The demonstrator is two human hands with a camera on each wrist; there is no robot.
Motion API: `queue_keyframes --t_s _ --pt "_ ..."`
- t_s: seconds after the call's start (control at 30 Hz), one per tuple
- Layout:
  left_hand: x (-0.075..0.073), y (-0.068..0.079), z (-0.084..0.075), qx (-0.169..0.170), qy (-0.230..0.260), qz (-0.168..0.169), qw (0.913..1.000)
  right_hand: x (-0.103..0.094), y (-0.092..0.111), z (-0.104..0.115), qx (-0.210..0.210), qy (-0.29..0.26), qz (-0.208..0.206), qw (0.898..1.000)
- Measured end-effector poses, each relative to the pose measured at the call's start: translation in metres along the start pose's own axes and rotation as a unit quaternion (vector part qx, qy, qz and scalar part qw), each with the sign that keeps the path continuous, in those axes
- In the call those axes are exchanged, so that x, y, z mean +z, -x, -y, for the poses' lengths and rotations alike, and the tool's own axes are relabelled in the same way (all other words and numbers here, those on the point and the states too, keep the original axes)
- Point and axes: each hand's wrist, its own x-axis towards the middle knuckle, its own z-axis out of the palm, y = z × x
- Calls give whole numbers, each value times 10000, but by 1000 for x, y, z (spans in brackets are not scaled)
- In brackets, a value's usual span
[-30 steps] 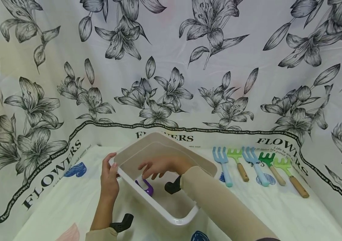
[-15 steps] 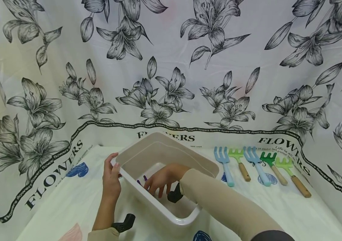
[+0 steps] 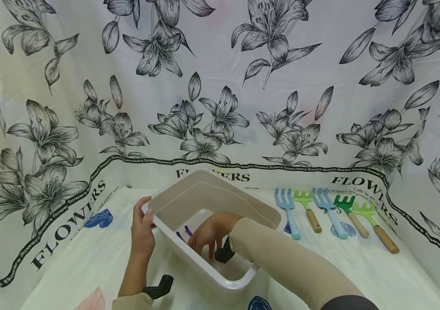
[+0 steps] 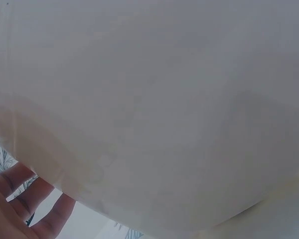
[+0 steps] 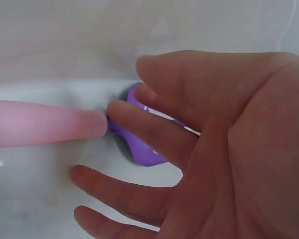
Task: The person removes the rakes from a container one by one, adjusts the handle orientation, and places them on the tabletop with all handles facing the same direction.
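Note:
A light grey plastic bin (image 3: 181, 196) sits tilted at an angle in the middle of the head view. My left hand (image 3: 142, 230) grips its left corner by the rim, and the left wrist view shows fingers (image 4: 52, 214) at the edge of the bin's outer wall. Inside the bin lies a hand rake with a purple pronged head (image 5: 143, 149) and a pink handle (image 5: 47, 124). Over it reaches my right hand (image 3: 213, 230), fingers spread and loosely bent, index fingertip right at the purple neck. In the head view this hand hides most of the rake.
Right of the bin, several hand rakes lie in a row on the cloth, among them a blue one (image 3: 287, 213), a dark green one (image 3: 351, 215) and a light green one with a wooden handle (image 3: 384, 239). A flower-printed curtain (image 3: 220, 107) hangs behind.
My right hand has lowered deeper into the bin and shifted slightly right, now covering much of the purple rake. The left hand keeps its hold on the rim.

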Motion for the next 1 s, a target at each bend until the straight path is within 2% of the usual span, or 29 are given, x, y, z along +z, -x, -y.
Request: queue_keyframes --t_s 0.2,0.33,0.43,0.53,0.6,0.67,0.9,1.0 --pt "-1 1 1 93 12 -10 10000 3 0 1 186 -309 152 9992" --pt "-1 1 1 119 -31 -30 9999 3 1 0 155 -468 173 9986" --pt "-2 0 1 131 -78 -56 9999 0 3 0 88 -48 -168 9998" --pt "-2 -1 2 124 -85 -91 9998 -6 4 0 53 527 -638 9966" --pt "-2 -1 2 91 -80 -95 9999 -8 5 0 66 805 -788 9936" --pt "-2 -1 3 85 -55 -97 9999 -10 6 0 126 880 -769 9931" --pt "-1 -1 3 84 -42 -105 9999 -5 7 -5 462 39 -633 9969" --pt "0 -1 3 85 -44 -63 9999 -6 7 -5 367 95 -728 9966"
